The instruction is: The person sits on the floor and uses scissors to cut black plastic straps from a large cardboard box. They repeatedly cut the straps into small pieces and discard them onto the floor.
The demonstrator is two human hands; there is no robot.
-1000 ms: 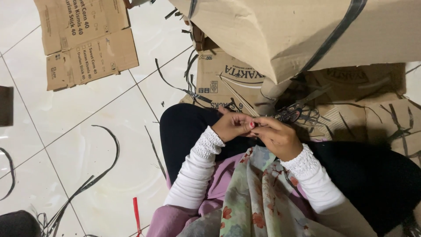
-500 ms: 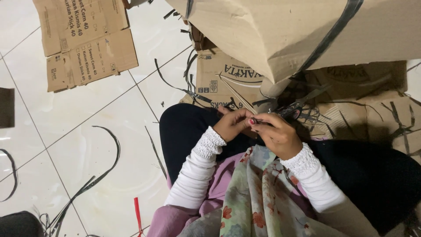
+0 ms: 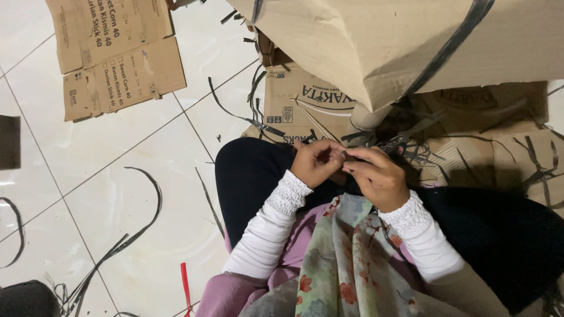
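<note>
Loose black strips (image 3: 141,229) lie on the floor (image 3: 117,152) at left. Over the lap, the left hand (image 3: 314,163) and right hand (image 3: 379,176) meet, both pinching a thin dark strip (image 3: 405,141) trailing right toward the cardboard boxes (image 3: 411,47). The strip could slip free if either pinch loosens.

Over the last second the hands have crept slightly toward the person's right, and little else has moved. The left hand (image 3: 316,162) has turned a little, its fingers now curled closer over the thin dark strip (image 3: 346,154) pinched between both hands. The right hand (image 3: 378,176) has slid in against it, so the fingertips (image 3: 352,157) of the two meet where earlier a small gap showed. The tangle of dark strips (image 3: 405,144) just beyond the right hand has shifted slightly.
</note>
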